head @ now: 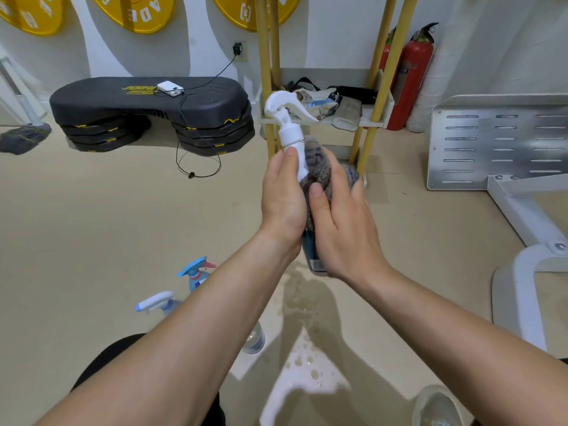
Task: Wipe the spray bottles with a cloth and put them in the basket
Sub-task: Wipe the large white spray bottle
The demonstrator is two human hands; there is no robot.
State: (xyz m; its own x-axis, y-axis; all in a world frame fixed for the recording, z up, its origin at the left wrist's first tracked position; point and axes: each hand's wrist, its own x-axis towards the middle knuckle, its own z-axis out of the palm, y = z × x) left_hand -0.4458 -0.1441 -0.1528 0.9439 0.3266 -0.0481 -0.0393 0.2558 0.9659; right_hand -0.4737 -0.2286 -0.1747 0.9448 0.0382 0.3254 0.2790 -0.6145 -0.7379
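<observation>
Left hand (281, 195) grips bottle (284, 118); right hand (341, 219) clasps cloth (319, 167) round it.
Bottle, if wet, may slip (puddle (302, 305) below).

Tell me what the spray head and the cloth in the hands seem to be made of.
The spray head looks like white plastic, smooth and slightly glossy, with moulded edges. The cloth looks like soft, fuzzy fabric, grey-purple and matt, perhaps microfibre; its ribbed pile shows above the right hand.
</observation>
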